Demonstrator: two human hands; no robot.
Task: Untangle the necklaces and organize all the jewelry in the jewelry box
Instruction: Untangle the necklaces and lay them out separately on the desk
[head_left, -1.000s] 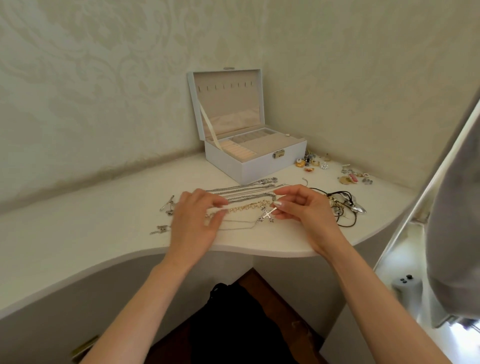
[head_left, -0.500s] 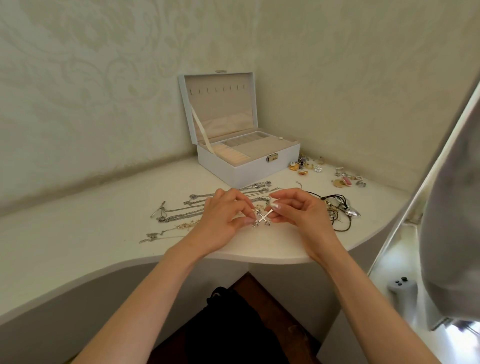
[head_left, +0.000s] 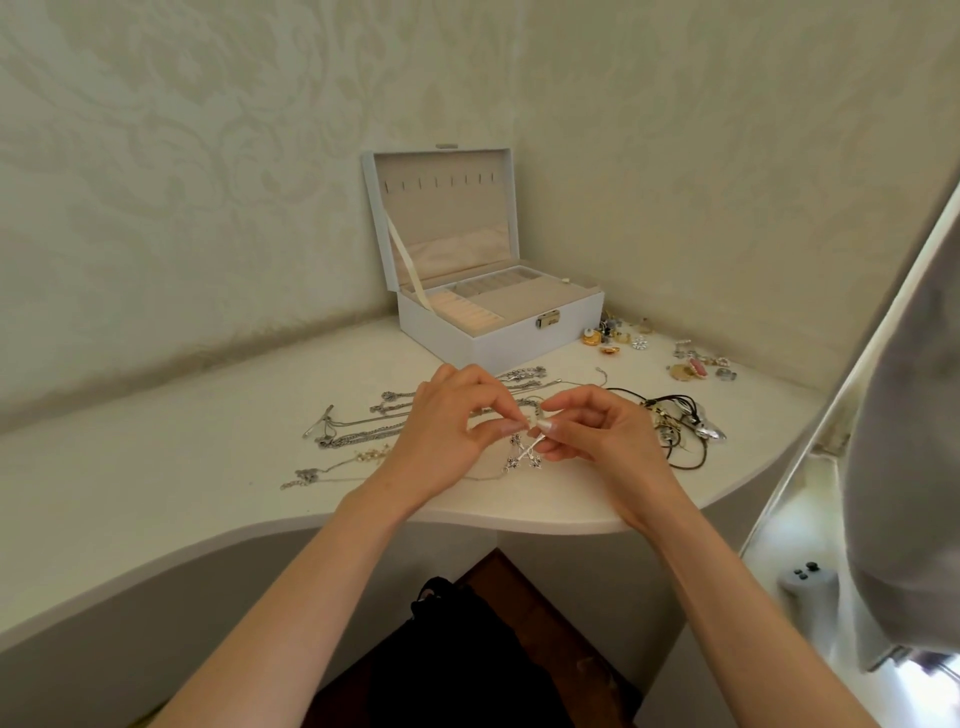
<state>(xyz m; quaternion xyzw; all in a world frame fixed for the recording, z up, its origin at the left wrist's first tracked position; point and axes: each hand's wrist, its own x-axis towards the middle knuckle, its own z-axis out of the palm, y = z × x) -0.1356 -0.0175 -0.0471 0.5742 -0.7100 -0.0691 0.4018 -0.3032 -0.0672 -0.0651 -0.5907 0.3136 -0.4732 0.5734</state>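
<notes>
On the left the silver chains (head_left: 358, 434) lie in rough rows on the counter (head_left: 156, 493), uncovered now: the left hand (head_left: 452, 426) has left them and come to the middle, thumb and forefinger pinching the fine chain just above the cross pendant (head_left: 524, 458). Behind, the jewelry box (head_left: 498, 343) stands open, its lid hooks bare. The right hand (head_left: 587, 431) keeps its pinch at the same spot, fingertips touching the left's. Further right the black cord necklaces (head_left: 675, 415) lie bunched, so the untangling seems to have narrowed to this one pendant's chain
</notes>
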